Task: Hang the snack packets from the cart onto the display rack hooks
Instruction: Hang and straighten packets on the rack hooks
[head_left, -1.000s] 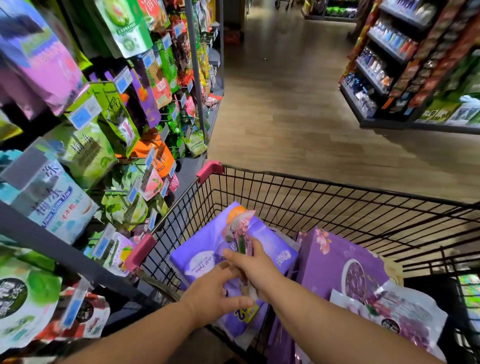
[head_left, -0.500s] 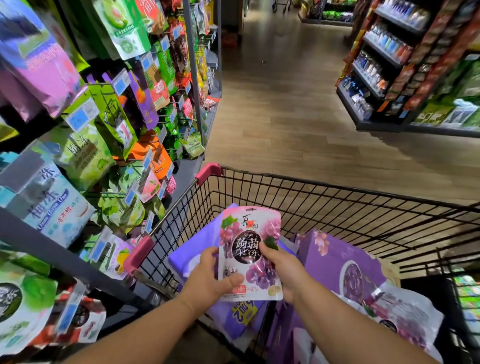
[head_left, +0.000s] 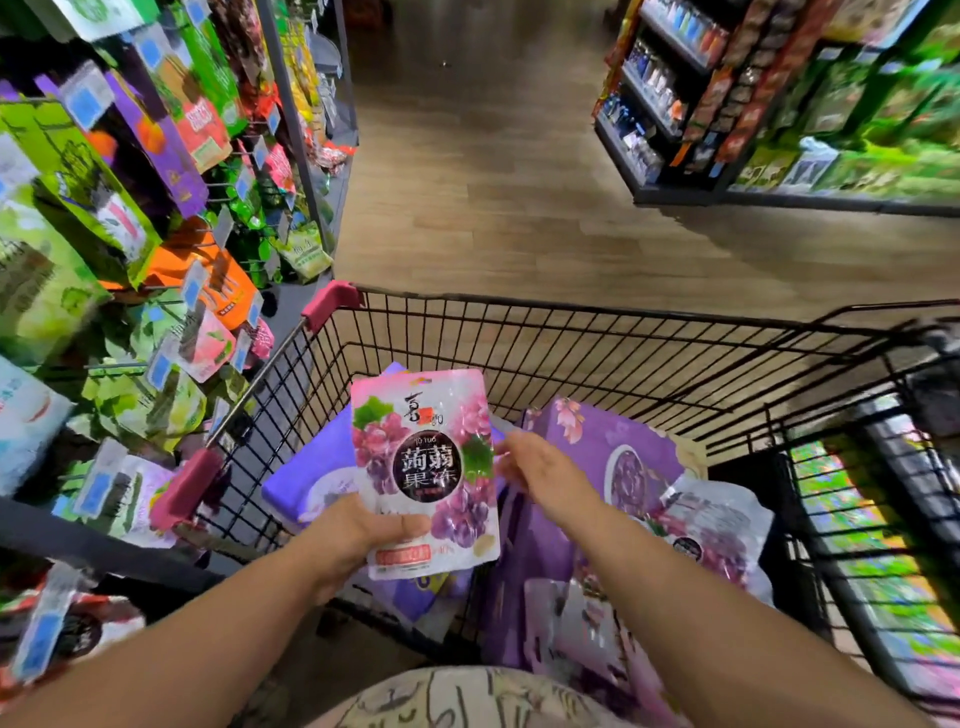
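Note:
My left hand (head_left: 358, 530) grips the lower left corner of a pink grape jelly packet (head_left: 423, 467), held upright above the black wire cart (head_left: 597, 338). My right hand (head_left: 540, 475) is just off the packet's right edge, fingers apart and holding nothing. More purple packets (head_left: 613, 457) and a white grape packet (head_left: 722, 535) lie in the cart below. The display rack (head_left: 156, 234) with hooks and hanging packets stands to the left of the cart.
Blue price tags (head_left: 85, 101) stick out from the rack's hooks toward the aisle. A wooden floor aisle (head_left: 493, 182) runs ahead. Another shelf unit (head_left: 727, 114) stands at the right, and a folded cart seat grid (head_left: 872, 493) is at the cart's right.
The packet was pulled out of the cart and turned upright with both hands. Now the right hand has let go and moved right, leaving it in the left hand alone.

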